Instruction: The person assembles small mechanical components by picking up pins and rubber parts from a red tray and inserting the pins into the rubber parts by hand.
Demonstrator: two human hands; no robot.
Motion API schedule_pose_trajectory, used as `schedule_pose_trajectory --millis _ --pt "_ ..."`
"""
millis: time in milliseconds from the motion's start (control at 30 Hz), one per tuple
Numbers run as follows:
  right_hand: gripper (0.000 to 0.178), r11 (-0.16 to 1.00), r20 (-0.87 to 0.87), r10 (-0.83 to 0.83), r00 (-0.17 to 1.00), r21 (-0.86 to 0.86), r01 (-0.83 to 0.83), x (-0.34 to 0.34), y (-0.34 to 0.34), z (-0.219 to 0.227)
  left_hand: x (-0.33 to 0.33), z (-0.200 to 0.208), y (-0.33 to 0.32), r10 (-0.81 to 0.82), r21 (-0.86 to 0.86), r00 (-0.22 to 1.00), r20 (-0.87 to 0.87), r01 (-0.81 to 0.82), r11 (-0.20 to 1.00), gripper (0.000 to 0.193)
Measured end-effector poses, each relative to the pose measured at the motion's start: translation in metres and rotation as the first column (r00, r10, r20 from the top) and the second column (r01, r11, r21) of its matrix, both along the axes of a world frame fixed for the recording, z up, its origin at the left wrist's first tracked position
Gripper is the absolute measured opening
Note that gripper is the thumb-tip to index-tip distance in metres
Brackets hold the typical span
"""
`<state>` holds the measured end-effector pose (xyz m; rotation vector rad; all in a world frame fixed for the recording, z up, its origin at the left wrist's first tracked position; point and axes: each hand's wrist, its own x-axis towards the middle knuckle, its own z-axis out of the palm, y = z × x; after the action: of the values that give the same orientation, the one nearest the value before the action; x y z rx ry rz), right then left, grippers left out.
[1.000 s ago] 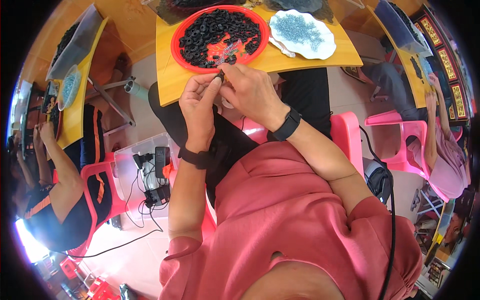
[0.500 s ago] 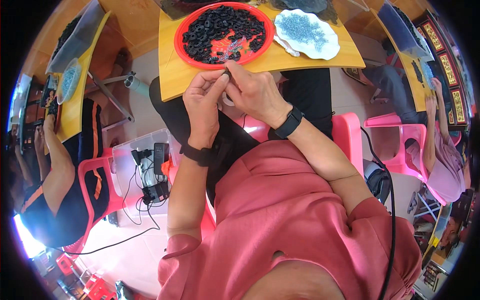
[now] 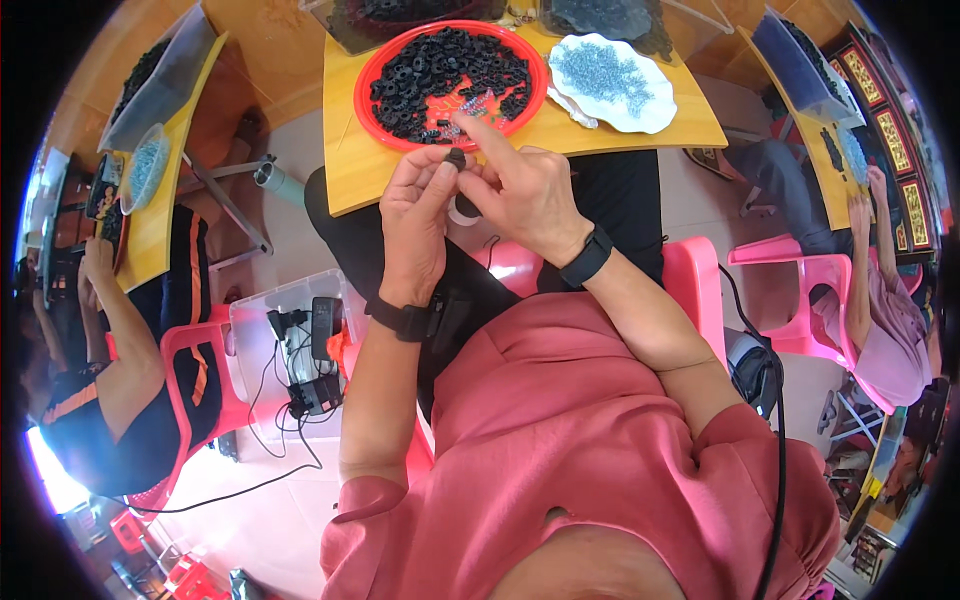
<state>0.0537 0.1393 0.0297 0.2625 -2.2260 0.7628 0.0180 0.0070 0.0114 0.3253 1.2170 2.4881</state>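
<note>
Just off the front edge of the table, my left hand (image 3: 415, 225) pinches a small black plastic part (image 3: 455, 158) between thumb and fingers. Beside it is my right hand (image 3: 535, 200), its index finger stretched out over the rim of the red tray (image 3: 362, 118) and apart from the thumb. The right thumb is close to the left thumb, below the black part; whether it touches the part is unclear. In the tray lie many black plastic parts (image 3: 445, 75), with a few small clear pieces at its near side.
A white scalloped plate (image 3: 660, 112) of small clear bluish pieces stands right of the tray on the yellow table (image 3: 690, 140). Clear bins (image 3: 610, 25) are behind. Co-workers sit at tables left and right. A black cable (image 3: 780, 450) hangs at my right; a plastic box (image 3: 260, 330) with chargers is at left.
The right index finger has come away from the black part and straightened, so more of the part shows in the left hand. The whole view has shifted slightly, with the table lower.
</note>
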Motion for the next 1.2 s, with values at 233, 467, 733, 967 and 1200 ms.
schedule_pose_trajectory --millis 233,467,733,967,1200 --pt "0.044 0.979 -0.224 0.034 0.974 0.204 0.012 -0.002 0.002 0.005 0.001 -0.003 -0.003 -0.01 0.065 1.0 0.012 0.009 0.998 0.017" --pt "0.041 0.988 -0.174 0.008 0.985 0.153 0.019 0.002 -0.006 0.002 0.001 -0.009 -0.004 -0.005 0.047 1.0 0.01 0.005 0.999 0.018" --pt "0.033 0.979 0.04 0.111 0.993 -0.178 -0.102 0.003 -0.005 -0.001 0.003 0.0 -0.002 -0.005 0.02 1.0 0.019 0.005 1.0 0.014" --pt "0.028 0.925 0.101 0.164 0.981 -0.361 -0.117 0.0 0.009 0.016 0.001 -0.004 0.0 0.092 -0.037 0.995 0.047 -0.09 0.995 0.024" --pt "0.033 0.953 -0.052 -0.254 0.966 -0.185 0.241 -0.077 0.132 0.096 0.001 -0.003 -0.006 0.132 -0.152 0.986 0.103 -0.115 0.982 0.027"
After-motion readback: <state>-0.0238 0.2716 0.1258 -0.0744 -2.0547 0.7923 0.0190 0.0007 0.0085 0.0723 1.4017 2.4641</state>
